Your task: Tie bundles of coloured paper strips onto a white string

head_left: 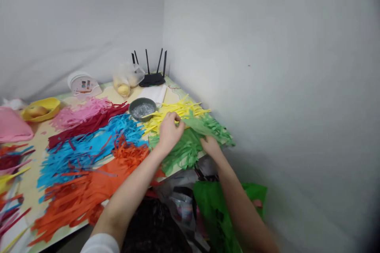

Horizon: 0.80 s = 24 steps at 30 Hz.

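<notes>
One spread of light-green fringed paper lies at the pale-yellow patterned table's right edge, beside yellow fringed paper. Left hand: curled at its upper side, grip unclear. Right hand: fingertips hidden by it; closure cannot be told.

- No text can be read.
- White plastic container, left of the black Wi-Fi router: bold dark lettering above a small reddish line, too blurred to make out.
- Green bag, lower than the router and nearer the person: dark printed marks, illegible.
</notes>
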{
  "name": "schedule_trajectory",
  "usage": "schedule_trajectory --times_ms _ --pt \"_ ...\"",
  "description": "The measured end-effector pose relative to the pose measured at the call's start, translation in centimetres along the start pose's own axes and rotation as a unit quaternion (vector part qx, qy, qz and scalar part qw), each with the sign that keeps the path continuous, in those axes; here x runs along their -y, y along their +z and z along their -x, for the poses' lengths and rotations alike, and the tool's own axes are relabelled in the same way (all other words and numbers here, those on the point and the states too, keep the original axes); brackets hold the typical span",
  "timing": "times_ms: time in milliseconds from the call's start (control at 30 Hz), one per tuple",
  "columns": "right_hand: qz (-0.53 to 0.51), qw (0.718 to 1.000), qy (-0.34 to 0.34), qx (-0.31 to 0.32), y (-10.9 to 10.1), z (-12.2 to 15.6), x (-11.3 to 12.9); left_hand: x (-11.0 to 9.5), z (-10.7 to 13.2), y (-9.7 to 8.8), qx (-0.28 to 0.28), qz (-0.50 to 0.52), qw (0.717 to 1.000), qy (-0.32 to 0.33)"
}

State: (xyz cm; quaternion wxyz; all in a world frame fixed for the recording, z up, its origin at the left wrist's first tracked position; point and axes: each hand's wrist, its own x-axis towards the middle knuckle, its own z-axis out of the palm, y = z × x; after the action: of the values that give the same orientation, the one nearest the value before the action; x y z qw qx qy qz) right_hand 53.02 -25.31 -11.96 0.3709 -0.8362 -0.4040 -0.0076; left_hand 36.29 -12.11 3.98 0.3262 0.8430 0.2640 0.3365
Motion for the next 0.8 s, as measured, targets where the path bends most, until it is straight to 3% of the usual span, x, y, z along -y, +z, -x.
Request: schedule_trajectory --times_ms 167,233,400,467,567,633,700,767,800 --pt "-0.011 1.000 0.027 0.005 -0.1 -0.1 -0.5 1.5 -0.3 -6.6 -0.084 0.027 0.996 0.012" --pt "-0.016 0.999 0.038 0.015 -0.1 -0.2 -0.5 2.0 -0.1 -8.9 -0.094 0.010 0.995 0.009" --pt "-0.020 0.995 0.088 0.040 -0.8 -0.9 0.5 3.1 1.0 -11.5 -0.069 0.011 0.997 0.017" --pt "-0.015 0.993 0.111 0.028 -1.5 -1.0 1.2 3.7 1.3 -12.5 -0.112 0.069 0.991 0.015" --pt "-0.006 0.991 0.130 -0.017 -3.5 -0.5 2.9 5.1 1.8 -15.9 -0.237 0.183 0.954 -0.014" --pt "0.005 0.990 0.129 -0.056 -5.1 0.3 5.4 6.3 2.5 -18.9 -0.329 0.220 0.918 -0.025" --pt "0.015 0.989 0.106 -0.104 -6.4 1.4 9.4 7.1 3.8 -21.6 -0.379 0.186 0.906 -0.016" --pt "0.002 0.988 0.028 -0.153 -7.0 2.7 15.2 7.2 5.7 -23.2 -0.365 0.097 0.926 -0.004" --pt "-0.020 0.978 -0.077 -0.191 -6.9 3.3 18.6 7.0 6.7 -23.5 -0.344 0.046 0.938 0.002"
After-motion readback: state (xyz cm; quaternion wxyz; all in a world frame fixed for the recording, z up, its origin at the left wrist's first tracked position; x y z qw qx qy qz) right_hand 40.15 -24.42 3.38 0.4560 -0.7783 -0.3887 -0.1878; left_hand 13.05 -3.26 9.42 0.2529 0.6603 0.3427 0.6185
